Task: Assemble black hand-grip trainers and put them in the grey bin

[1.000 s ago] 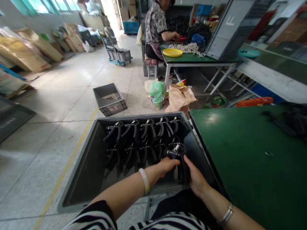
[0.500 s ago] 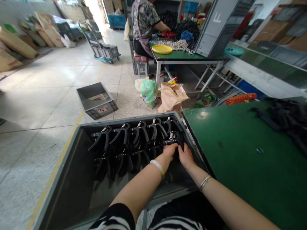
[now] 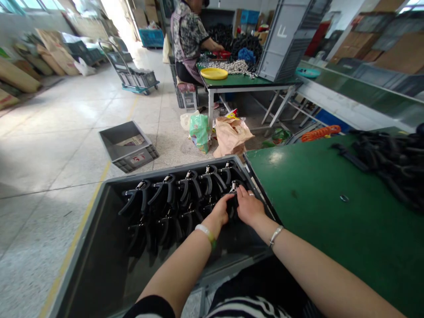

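Observation:
A large grey plastic crate (image 3: 88,269) stands in front of me, with two rows of black hand grip strengtheners (image 3: 162,194) in it, their small metal springs facing up. At the crate's right end, my left hand (image 3: 217,215) and my right hand (image 3: 250,206) close from both sides on one hand grip strengthener (image 3: 233,187). Its spring shows above my fingers, while its handles are mostly hidden behind my hands. My fingertips are partly hidden too.
A green worktable (image 3: 298,185) adjoins the crate on the right, with a pile of black parts (image 3: 394,163) on it. Beyond the crate are a smaller grey bin (image 3: 132,163), a paper bag (image 3: 232,134) and a green plastic bag (image 3: 199,132). A person (image 3: 188,39) sits at another table.
My right hand has moved up and over the hand grip strengthener, near its spring. My left hand has shifted slightly down and left in view. The whole view has turned a little.

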A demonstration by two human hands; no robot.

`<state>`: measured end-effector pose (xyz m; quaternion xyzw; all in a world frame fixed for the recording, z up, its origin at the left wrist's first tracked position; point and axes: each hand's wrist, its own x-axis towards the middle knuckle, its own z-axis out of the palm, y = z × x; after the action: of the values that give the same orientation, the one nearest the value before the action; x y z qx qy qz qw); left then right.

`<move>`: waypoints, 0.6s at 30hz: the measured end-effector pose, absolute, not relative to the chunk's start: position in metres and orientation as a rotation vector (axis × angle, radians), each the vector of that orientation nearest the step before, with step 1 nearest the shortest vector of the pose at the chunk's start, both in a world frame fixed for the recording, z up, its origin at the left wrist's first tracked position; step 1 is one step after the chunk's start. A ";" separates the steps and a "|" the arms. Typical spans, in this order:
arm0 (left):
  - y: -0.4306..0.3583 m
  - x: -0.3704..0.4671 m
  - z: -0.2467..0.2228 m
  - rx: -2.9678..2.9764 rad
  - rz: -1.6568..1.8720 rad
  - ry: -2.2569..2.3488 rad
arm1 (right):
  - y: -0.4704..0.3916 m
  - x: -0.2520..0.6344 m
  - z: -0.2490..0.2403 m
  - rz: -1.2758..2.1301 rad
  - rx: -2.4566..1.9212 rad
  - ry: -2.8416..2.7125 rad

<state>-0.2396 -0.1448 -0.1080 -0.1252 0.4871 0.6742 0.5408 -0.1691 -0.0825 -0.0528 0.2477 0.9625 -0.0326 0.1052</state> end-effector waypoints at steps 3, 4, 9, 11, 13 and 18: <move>-0.156 -0.237 -0.106 -0.314 1.654 1.099 | -0.079 -0.167 -0.056 -0.141 0.823 2.860; -0.158 -0.236 -0.106 -0.326 1.668 1.080 | -0.079 -0.166 -0.057 -0.159 0.869 2.877; -0.156 -0.230 -0.110 -0.428 1.693 1.002 | -0.073 -0.169 -0.057 -0.287 1.114 2.831; -0.154 -0.230 -0.110 -0.429 1.693 0.903 | -0.068 -0.175 -0.059 -0.334 1.089 2.766; -0.154 -0.230 -0.109 -0.438 1.696 0.806 | -0.062 -0.182 -0.061 -0.350 1.086 2.730; -0.154 -0.231 -0.102 -0.513 1.706 0.822 | -0.050 -0.199 -0.066 -0.360 1.188 2.709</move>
<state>-0.2310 -0.1541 -0.1018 -0.2173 0.3480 0.7228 0.5562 -0.1992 -0.0501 -0.0656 0.3975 0.9061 -0.1204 0.0808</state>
